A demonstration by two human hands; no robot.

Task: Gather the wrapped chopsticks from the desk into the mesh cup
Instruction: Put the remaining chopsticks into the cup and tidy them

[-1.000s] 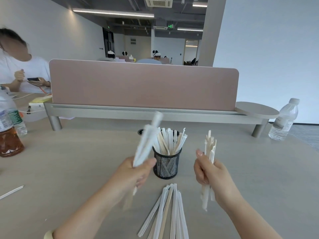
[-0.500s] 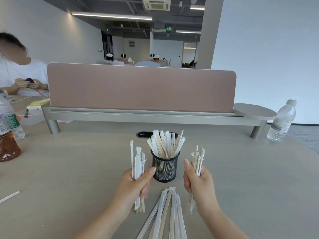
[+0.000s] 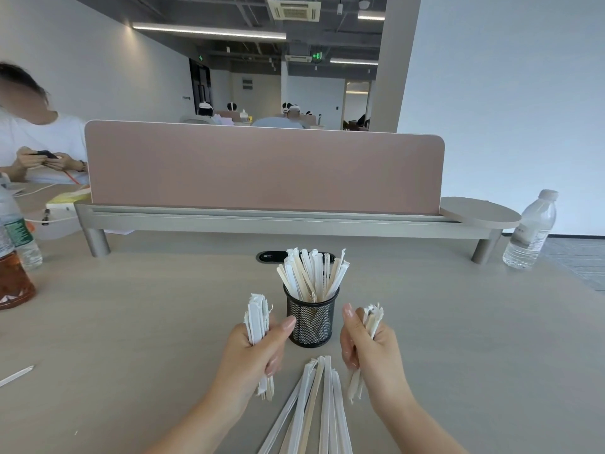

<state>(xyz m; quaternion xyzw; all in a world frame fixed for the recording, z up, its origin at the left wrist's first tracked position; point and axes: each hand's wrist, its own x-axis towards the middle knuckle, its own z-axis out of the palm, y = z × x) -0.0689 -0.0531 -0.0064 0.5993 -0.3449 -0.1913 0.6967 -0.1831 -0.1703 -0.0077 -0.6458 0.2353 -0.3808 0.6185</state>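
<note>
A black mesh cup (image 3: 311,319) stands mid-desk with several wrapped chopsticks (image 3: 311,273) sticking up out of it. My left hand (image 3: 252,352) is just left of the cup, closed around an upright bundle of wrapped chopsticks (image 3: 258,317). My right hand (image 3: 370,348) is just right of the cup, gripping a second upright bundle (image 3: 372,317). Both bundles' lower ends reach down near the desk. A fan of loose wrapped chopsticks (image 3: 316,407) lies on the desk between my forearms. One stray wrapped chopstick (image 3: 16,375) lies at the far left edge.
A pink divider panel (image 3: 262,168) on a raised shelf (image 3: 262,221) crosses the desk behind the cup. A clear water bottle (image 3: 532,231) stands at the right, a tea bottle (image 3: 13,280) and another bottle at the left. A seated person holds a phone at the far left.
Both hands have come down and inward with their bundles, from raised and tilted to upright beside the cup, with less of each bundle showing above the fists.
</note>
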